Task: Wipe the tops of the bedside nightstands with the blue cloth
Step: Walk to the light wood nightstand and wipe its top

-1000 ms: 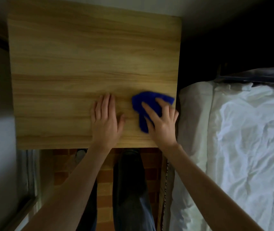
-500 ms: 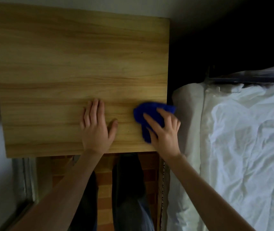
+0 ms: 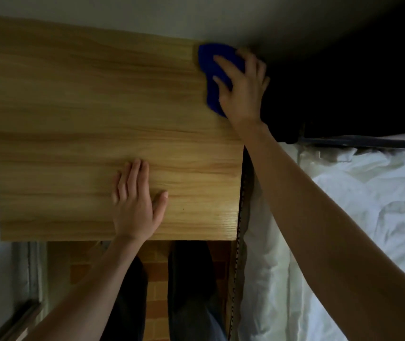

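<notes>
The wooden nightstand top (image 3: 85,124) fills the upper left of the head view. A blue cloth (image 3: 212,70) lies at its far right corner, by the wall. My right hand (image 3: 242,87) presses on the cloth with spread, fairly straight fingers and covers much of it. My left hand (image 3: 135,203) rests flat on the wood near the front edge, fingers straight and holding nothing.
A bed with white rumpled sheets (image 3: 344,230) runs along the right of the nightstand, with a narrow dark gap between them. The white wall (image 3: 147,11) lies behind. My legs and a brick-pattern floor (image 3: 157,291) show below the front edge.
My right hand slid the blue cloth from the front right part of the top to the far right corner. My left hand stayed flat on the wood.
</notes>
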